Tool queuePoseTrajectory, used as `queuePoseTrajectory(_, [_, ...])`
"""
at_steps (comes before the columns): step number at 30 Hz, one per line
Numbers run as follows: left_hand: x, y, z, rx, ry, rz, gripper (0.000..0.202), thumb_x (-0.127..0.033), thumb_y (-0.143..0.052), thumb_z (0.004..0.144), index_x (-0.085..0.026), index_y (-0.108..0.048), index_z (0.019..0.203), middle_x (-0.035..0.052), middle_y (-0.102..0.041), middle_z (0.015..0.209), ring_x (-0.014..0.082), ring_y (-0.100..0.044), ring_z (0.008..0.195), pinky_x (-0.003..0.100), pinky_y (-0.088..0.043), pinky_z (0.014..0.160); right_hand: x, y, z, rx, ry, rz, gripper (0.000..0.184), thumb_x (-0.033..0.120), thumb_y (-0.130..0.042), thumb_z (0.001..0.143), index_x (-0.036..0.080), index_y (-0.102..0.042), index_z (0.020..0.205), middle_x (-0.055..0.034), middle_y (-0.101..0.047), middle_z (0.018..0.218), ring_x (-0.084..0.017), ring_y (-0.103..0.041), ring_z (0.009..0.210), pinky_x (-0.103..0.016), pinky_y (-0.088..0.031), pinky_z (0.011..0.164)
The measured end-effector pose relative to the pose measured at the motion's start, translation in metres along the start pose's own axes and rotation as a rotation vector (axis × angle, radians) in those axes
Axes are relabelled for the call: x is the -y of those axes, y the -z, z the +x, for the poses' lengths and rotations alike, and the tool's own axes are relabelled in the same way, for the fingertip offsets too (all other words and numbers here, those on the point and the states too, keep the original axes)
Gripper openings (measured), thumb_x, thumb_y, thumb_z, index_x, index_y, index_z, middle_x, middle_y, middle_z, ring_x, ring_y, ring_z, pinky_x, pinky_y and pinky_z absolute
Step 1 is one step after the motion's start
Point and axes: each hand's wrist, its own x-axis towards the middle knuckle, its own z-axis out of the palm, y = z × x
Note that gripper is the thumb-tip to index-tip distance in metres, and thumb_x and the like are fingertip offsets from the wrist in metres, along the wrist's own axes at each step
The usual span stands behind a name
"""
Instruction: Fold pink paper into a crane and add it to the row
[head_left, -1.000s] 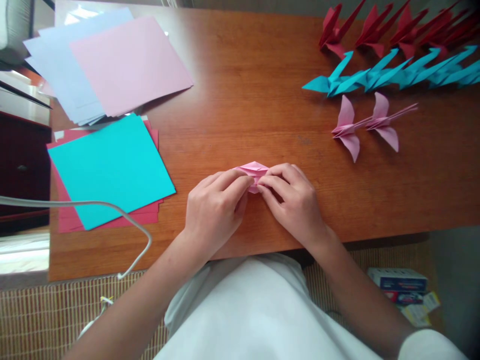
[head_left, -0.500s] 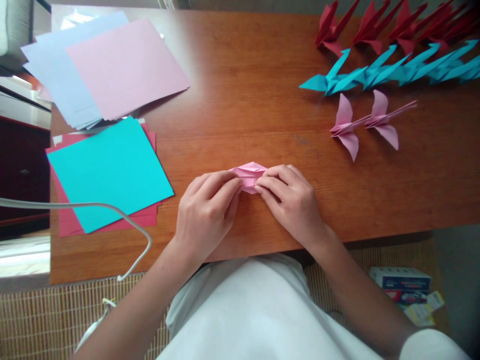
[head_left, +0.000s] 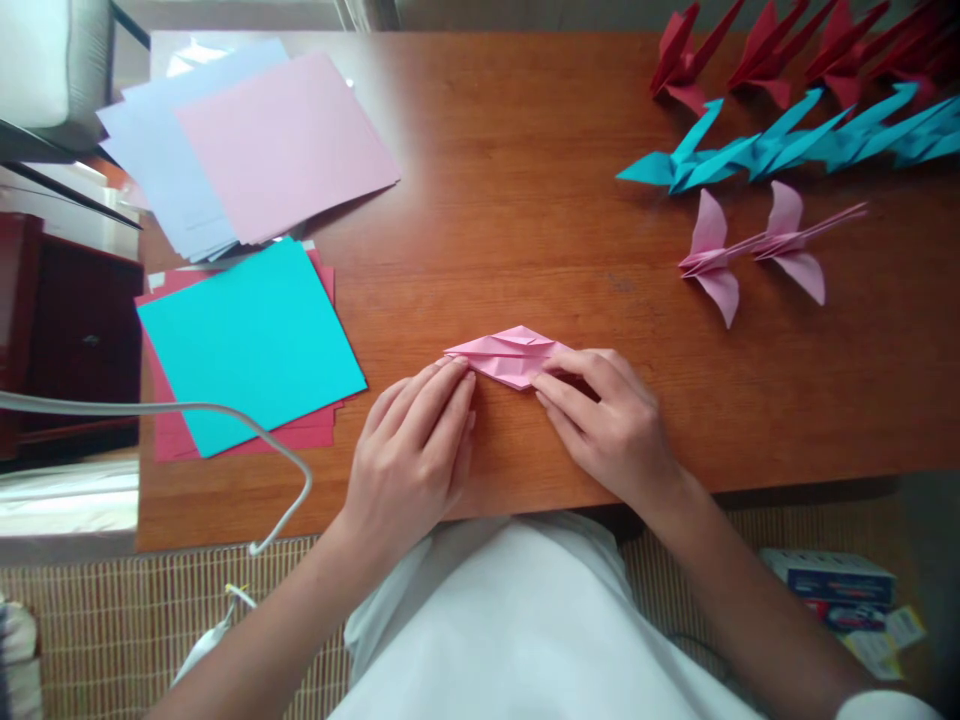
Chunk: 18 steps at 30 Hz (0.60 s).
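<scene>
A folded pink origami paper [head_left: 517, 360] lies near the front edge of the table, a long diamond with creased layers and its points to left and right. My left hand [head_left: 412, 440] is closed, fingers together, with the fingertips and thumb at the lower edge of the paper's left point. At the other end my right hand [head_left: 607, 420] pinches the paper between thumb and fingers, covering part of the right point. The middle of the paper shows between both hands.
Pink paper cranes [head_left: 795, 240], turquoise cranes [head_left: 787, 145] and red cranes [head_left: 690, 55] stand in rows at the right. To the left lie turquoise sheets [head_left: 255, 345] over red ones, and pale pink sheets [head_left: 292, 150] over bluish-white ones. A white cable [head_left: 225, 408] crosses the front left.
My hands have moved apart along the pink paper, baring its left point and more of its middle. The whole view has shifted slightly, so the table appears further right.
</scene>
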Motion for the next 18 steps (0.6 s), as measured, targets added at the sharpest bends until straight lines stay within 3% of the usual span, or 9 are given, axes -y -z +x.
queuePoseTrajectory(7, [-0.0038, -0.0015, 0.0004, 0.092, -0.083, 0.054, 0.045, -0.016, -0.061, 0.094, -0.006, -0.058, 0.137, 0.0178, -0.064, 0.141, 0.0318, -0.060, 0.133, 0.044, -0.048, 0.109, 0.0009, 0.0050, -0.0026, 0.036, 0.054, -0.078, 0.029, 0.009, -0.066, 0.090, 0.018, -0.072, 0.117, -0.0115, -0.073, 0.120, -0.026, -0.066, 0.111, -0.039, -0.053, 0.092])
queuePoseTrajectory(18, [-0.0068, 0.0004, 0.0042, 0.094, -0.107, 0.081, 0.042, -0.021, -0.060, 0.096, -0.009, -0.059, 0.137, 0.0155, -0.065, 0.141, 0.0312, -0.063, 0.128, 0.044, -0.051, 0.105, 0.0047, 0.0066, 0.0005, 0.042, 0.010, -0.051, 0.027, 0.009, -0.064, 0.091, 0.021, -0.073, 0.114, -0.0107, -0.073, 0.120, -0.026, -0.066, 0.109, -0.041, -0.054, 0.090])
